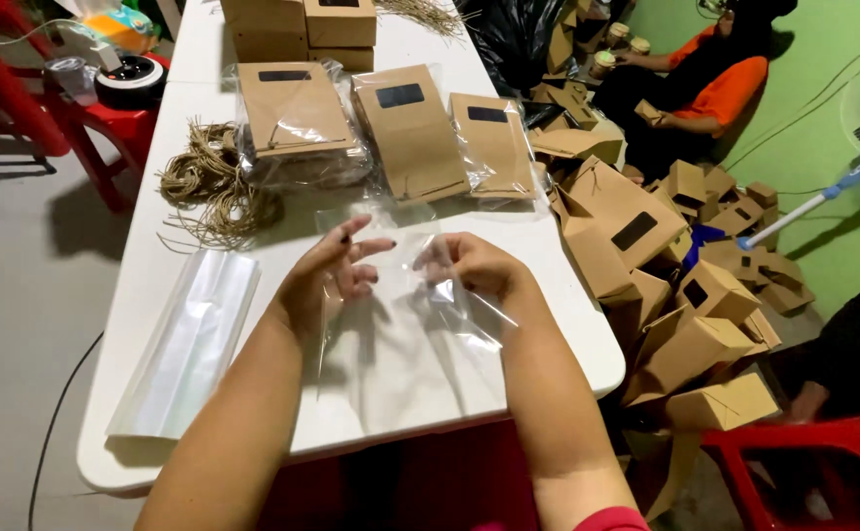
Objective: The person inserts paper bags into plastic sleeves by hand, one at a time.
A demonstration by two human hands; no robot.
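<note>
On the white table (567,344), right in front of the person, two bare hands hold a clear plastic bag (405,334). The left hand (326,280) is at the bag's top left edge, with its fingers spread and partly open, and the plastic goes over them. The right hand (474,267) is curled and pinches the top right part of the bag. The two hands are near each other but do not touch. The bag hangs down from them and lies flat on the table toward the person. Just to the left lies a stack of clear bags (189,344). Past that is a bundle of brown string (213,187). Behind the hands lie three brown paper bags (410,133), each wrapped in clear plastic and each with a dark window near the top. More brown boxes (302,25) stand at the far end of the table. To the right, on the floor, is a big pile of brown boxes (666,285). Another person in an orange shirt (725,84) sits on the green floor beyond the pile.
</note>
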